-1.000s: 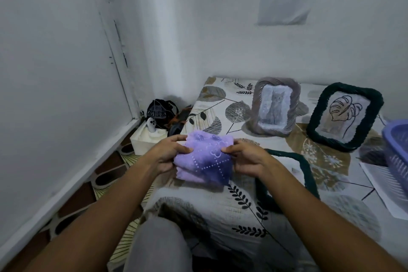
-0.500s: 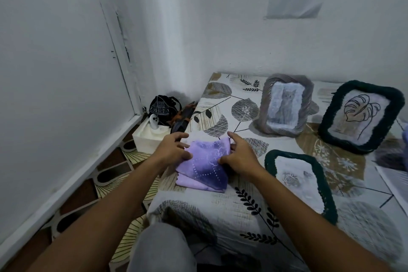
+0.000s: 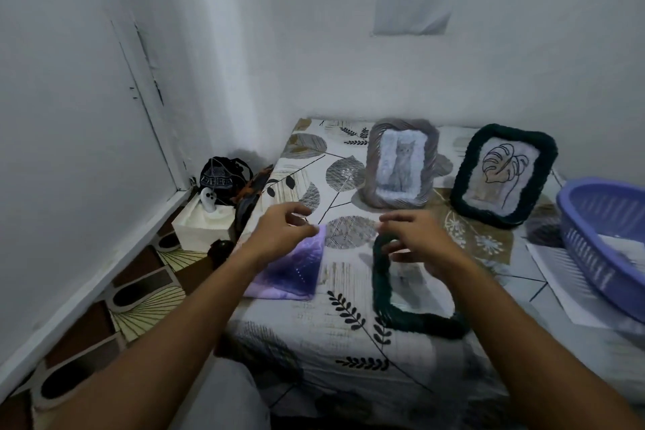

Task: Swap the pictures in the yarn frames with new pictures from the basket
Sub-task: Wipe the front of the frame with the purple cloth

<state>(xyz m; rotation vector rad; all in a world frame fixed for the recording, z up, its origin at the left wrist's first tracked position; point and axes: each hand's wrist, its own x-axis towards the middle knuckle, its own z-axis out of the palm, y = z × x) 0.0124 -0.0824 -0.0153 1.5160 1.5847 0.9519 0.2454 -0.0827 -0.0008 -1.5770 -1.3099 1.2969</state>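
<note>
A folded purple cloth (image 3: 296, 272) lies on the patterned bedsheet (image 3: 314, 332). Just above it hovers my left hand (image 3: 279, 230), fingers loosely curled and holding nothing. Right of it, my right hand (image 3: 415, 241) hangs with relaxed fingers over the top of a dark green yarn frame (image 3: 382, 293) lying flat. Two frames stand at the back: a grey yarn frame (image 3: 401, 164) with a cat picture and a dark green yarn frame (image 3: 504, 173) with a leaf drawing. A purple plastic basket (image 3: 603, 241) sits at the right edge.
A sheet of paper (image 3: 555, 276) lies under the basket. On the floor left of the bed are a white tissue box (image 3: 202, 223) and a black bag (image 3: 221, 178). White walls close in behind and on the left.
Both hands have let go of the purple cloth, which now lies flat on the sheet. My hands have lifted, and the right one has moved over the flat green frame.
</note>
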